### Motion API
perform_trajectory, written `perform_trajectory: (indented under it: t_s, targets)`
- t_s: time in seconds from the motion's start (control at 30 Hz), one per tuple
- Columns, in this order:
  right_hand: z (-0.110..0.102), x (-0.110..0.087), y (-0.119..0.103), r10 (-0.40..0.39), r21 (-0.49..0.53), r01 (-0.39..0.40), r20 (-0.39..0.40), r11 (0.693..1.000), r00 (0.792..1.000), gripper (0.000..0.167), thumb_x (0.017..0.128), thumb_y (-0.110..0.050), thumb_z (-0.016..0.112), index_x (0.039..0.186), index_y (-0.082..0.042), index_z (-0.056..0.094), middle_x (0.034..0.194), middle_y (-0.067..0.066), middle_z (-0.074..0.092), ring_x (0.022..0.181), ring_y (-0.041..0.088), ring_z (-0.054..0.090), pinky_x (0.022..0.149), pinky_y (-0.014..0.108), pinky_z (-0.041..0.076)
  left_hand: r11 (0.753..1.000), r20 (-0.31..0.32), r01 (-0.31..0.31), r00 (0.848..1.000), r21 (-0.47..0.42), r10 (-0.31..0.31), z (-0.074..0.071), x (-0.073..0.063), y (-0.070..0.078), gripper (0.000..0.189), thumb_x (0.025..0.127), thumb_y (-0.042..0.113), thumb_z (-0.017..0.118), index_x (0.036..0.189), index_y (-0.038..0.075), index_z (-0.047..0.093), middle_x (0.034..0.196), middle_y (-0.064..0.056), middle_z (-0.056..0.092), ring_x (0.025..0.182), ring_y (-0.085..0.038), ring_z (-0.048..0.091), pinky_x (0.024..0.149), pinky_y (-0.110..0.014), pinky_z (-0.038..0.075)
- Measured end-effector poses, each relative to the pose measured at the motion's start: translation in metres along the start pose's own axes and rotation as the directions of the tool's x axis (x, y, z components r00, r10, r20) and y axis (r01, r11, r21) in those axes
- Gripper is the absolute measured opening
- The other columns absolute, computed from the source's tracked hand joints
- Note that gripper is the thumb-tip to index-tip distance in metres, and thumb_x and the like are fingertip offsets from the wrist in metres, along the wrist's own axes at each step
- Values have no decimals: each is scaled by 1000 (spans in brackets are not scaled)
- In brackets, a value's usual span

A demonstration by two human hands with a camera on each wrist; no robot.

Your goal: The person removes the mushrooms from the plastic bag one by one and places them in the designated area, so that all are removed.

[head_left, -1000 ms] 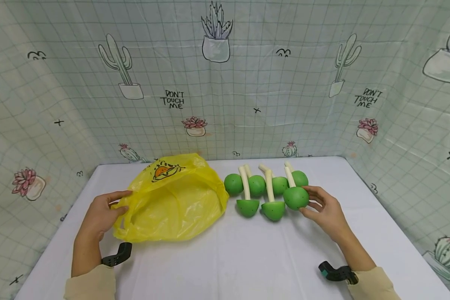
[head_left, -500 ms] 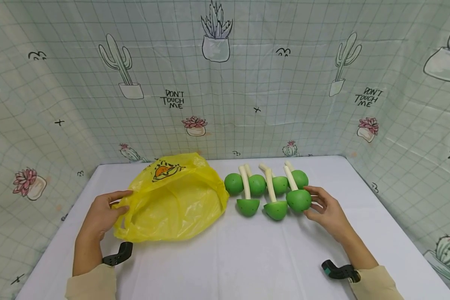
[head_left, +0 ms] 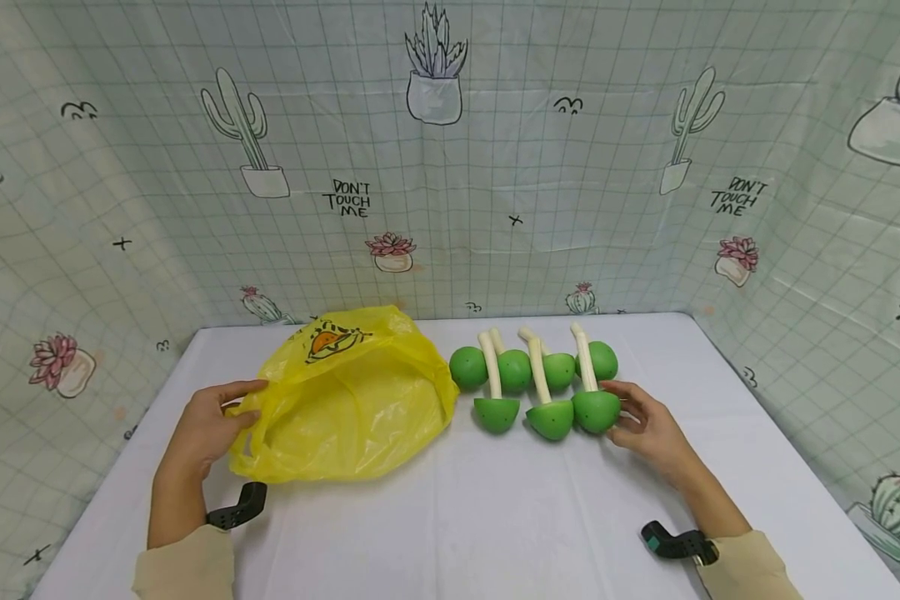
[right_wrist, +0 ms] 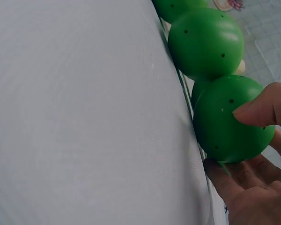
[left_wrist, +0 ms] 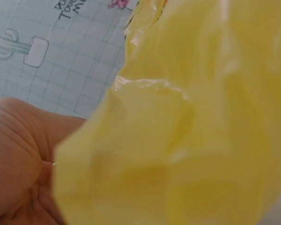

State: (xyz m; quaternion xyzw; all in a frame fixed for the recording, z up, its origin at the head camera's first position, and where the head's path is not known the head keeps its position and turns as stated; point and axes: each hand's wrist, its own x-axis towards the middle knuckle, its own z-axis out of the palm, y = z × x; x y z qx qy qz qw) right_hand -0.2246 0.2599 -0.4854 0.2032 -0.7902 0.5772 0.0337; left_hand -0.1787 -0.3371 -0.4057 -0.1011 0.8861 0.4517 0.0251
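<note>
My left hand [head_left: 208, 427] grips the left edge of a yellow plastic bag [head_left: 356, 417] between thumb and fingers. The bag's wide mouth gapes toward the front. In the left wrist view the bag [left_wrist: 192, 140] hides most of the fingers. My right hand [head_left: 651, 429] holds the green cap of a toy mushroom [head_left: 597, 413] from its right side; its pale stem points to the back. Over this cap [right_wrist: 229, 117], in the right wrist view, lies the thumb, with fingers below. Two similar mushrooms, a middle one [head_left: 551, 422] and a left one [head_left: 497, 415], lie beside it.
Behind the front mushrooms lies a back row of several green-capped ones, such as the leftmost mushroom [head_left: 467, 367]. Everything rests on a white-covered table [head_left: 435, 533]. A patterned curtain [head_left: 540, 267] rises at the table's back and sides.
My right hand has lowered the right front mushroom slightly toward the front, and its stem has straightened. The middle front mushroom has shifted a little right. My left hand and the bag look nearly still.
</note>
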Motion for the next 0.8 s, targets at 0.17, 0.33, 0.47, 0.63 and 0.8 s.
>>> perform_trajectory:
  t_s: [0.17,0.33,0.47,0.63,0.8]
  targets:
    - [-1,1,-2,28,-22,-28,41,999,999,72,82,20,66,149,11,44,151,34,43,123,-7,51,102,10,44,1000,7,-28,1000,6,28,0,2,-1,50,103,-1,59,153,-3,51,163,-33,31,133,-48,48,105,-49,54]
    - [-1,3,-2,10,-53,-7,63,999,998,73,81,19,66,151,10,43,152,35,41,123,-7,49,102,9,43,998,14,-66,998,-3,66,1,3,-1,55,102,-3,59,156,-2,47,162,-33,34,134,-50,48,103,-46,56]
    - [3,6,-4,-5,-94,11,68,996,998,71,87,14,70,152,9,43,153,32,43,129,6,49,101,11,44,997,5,-81,997,-10,81,-1,3,0,64,100,-7,58,161,0,38,161,-36,32,139,-57,41,110,-60,47]
    - [8,11,-12,45,-148,-40,34,988,998,64,98,-3,70,155,5,42,158,26,42,144,40,40,101,10,43,999,36,-51,998,-15,52,-4,2,-1,70,101,-3,59,164,2,30,163,-37,26,144,-61,32,113,-66,40]
    - [10,23,-25,100,-194,-103,-27,976,995,61,105,-15,66,155,6,40,160,27,41,147,47,37,115,41,45,999,21,-39,999,11,39,-5,-1,0,70,103,6,60,165,1,27,166,-33,24,145,-59,30,113,-68,39]
